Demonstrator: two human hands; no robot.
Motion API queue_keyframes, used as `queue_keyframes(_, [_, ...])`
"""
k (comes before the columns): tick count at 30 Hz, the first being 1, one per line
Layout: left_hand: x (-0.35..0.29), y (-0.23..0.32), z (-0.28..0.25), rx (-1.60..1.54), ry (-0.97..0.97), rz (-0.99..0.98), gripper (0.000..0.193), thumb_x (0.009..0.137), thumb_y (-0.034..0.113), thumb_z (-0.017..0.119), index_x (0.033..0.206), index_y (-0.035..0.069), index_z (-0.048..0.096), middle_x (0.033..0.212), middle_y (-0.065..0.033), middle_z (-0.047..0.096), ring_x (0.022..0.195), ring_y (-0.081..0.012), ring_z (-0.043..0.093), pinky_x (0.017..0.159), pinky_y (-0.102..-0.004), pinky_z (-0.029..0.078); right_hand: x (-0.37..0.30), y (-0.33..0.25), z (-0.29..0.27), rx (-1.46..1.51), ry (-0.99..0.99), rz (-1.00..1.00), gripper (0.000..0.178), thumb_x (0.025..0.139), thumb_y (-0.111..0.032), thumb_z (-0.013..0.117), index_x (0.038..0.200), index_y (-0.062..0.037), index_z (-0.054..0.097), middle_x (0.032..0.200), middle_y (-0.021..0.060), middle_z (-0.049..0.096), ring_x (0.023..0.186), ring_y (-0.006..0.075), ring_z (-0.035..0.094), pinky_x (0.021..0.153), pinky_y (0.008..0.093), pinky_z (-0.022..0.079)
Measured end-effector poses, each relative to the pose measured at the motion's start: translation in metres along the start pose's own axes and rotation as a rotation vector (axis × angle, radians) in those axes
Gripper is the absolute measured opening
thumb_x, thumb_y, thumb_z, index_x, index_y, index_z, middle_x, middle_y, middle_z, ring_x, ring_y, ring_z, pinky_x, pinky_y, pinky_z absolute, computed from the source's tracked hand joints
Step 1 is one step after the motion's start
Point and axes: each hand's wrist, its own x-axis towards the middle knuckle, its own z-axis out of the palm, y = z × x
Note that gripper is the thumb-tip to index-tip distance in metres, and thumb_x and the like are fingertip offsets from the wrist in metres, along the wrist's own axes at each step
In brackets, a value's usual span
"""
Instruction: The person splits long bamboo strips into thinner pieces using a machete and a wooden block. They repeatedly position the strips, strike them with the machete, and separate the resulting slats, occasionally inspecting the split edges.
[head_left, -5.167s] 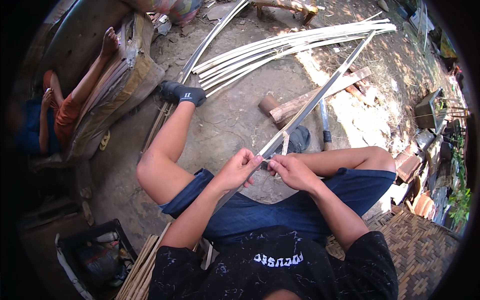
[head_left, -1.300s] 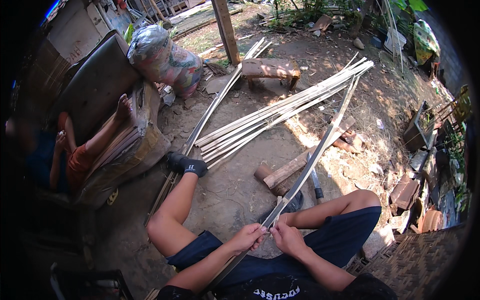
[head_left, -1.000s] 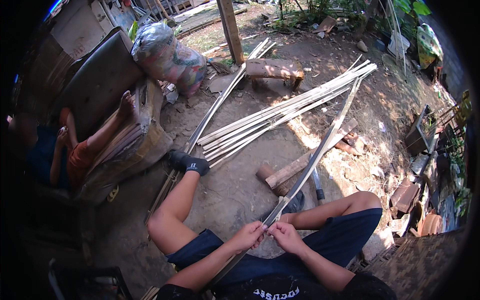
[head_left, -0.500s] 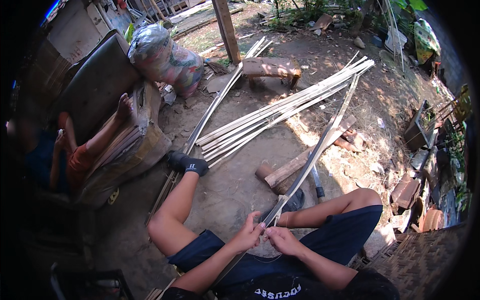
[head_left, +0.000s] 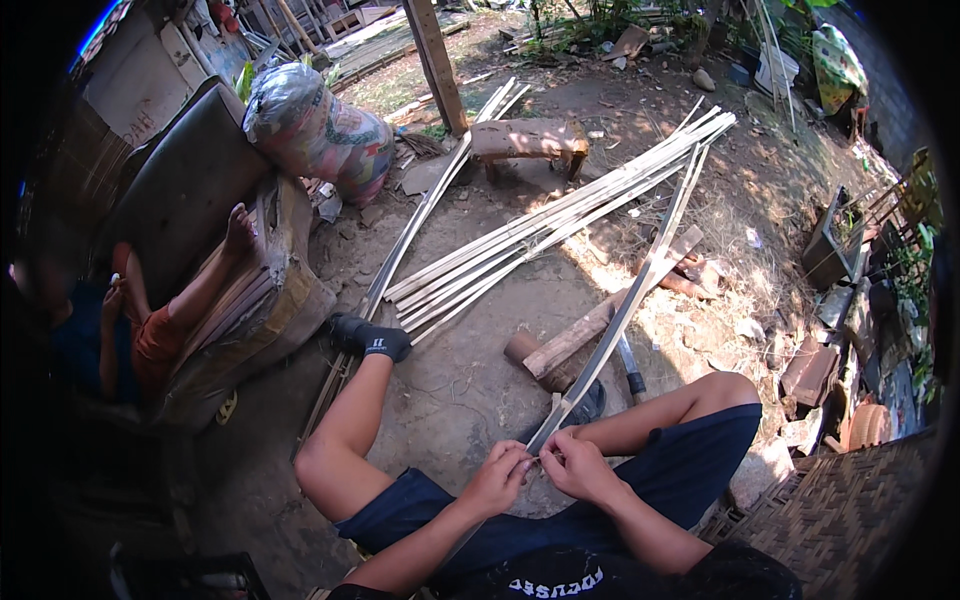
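A bundle of long, thin bamboo strips (head_left: 612,345), dark on one face and pale on the other, slants from the upper right down between my legs. My left hand (head_left: 497,478) lies against its left side, thumb and fingers pinched together. Just across the strips, my right hand (head_left: 580,468) is closed too, fingers curled inward. A thin tie strand (head_left: 532,460) shows between the fingertips, partly hidden by them. A short pale piece of bamboo (head_left: 556,402) sticks up beside the bundle above my hands.
Pale bamboo strips (head_left: 560,225) lie in a pile ahead, near a low wooden bench (head_left: 530,138). A wooden block (head_left: 575,340) and a tool with a dark handle (head_left: 632,370) rest by my foot. Another person's legs (head_left: 205,265) extend along a worn sofa (head_left: 190,160) at left.
Both hands have shifted slightly, the right one rising closer over the strips and its fingers curling inward. The loose strand hanging beneath them shows less. The whole view has swung a little.
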Motion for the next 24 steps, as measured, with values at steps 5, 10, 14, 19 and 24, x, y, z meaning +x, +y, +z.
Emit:
queue_keyframes(5, [-0.001,-0.006,-0.001,-0.134,-0.025,-0.049,0.015,0.099,0.009,0.058,0.110,-0.001,0.063,0.124,-0.0178,0.050,0.097,-0.0243,0.066,0.081,-0.0340,0.055,0.002,0.009,0.003,-0.063,0.120,-0.177,0.014,0.094,-0.017,0.065,0.098,-0.0042,0.066,0.079,0.0198,0.069,0.079,0.0392,0.069,0.067,0.0476,0.054])
queue_keyframes(10, [-0.001,0.000,-0.008,0.200,-0.072,0.193,0.020,0.098,0.013,0.062,0.114,0.002,0.064,0.131,-0.0194,0.047,0.113,-0.0306,0.059,0.092,-0.0397,0.052,-0.001,-0.004,0.007,0.098,0.061,0.080,0.018,0.095,-0.019,0.065,0.100,-0.0034,0.072,0.088,0.0192,0.071,0.082,0.0334,0.072,0.072,0.0406,0.055])
queue_keyframes(14, [-0.007,0.002,-0.004,0.172,-0.099,0.103,0.023,0.095,0.013,0.064,0.117,0.007,0.066,0.133,-0.0202,0.046,0.112,-0.0358,0.059,0.095,-0.0410,0.049,-0.004,0.001,0.010,0.223,-0.074,0.138,0.022,0.096,-0.022,0.066,0.107,-0.0040,0.074,0.091,0.0175,0.073,0.085,0.0280,0.073,0.076,0.0354,0.055])
queue_keyframes(19, [-0.008,0.001,-0.003,0.126,-0.062,0.108,0.027,0.095,0.013,0.066,0.121,0.011,0.066,0.135,-0.0197,0.046,0.115,-0.0357,0.058,0.096,-0.0408,0.049,-0.009,0.009,0.012,0.328,-0.151,0.071,0.024,0.098,-0.019,0.063,0.112,-0.0019,0.072,0.094,0.0162,0.074,0.087,0.0240,0.073,0.079,0.0344,0.055])
queue_keyframes(24, [-0.007,0.002,-0.006,0.126,-0.038,0.145,0.024,0.096,0.014,0.065,0.119,0.006,0.068,0.130,-0.0180,0.050,0.118,-0.0302,0.057,0.098,-0.0382,0.048,-0.009,-0.001,0.008,0.295,-0.093,0.067,0.022,0.099,-0.017,0.061,0.109,-0.0001,0.071,0.095,0.0156,0.074,0.088,0.0224,0.073,0.078,0.0350,0.055])
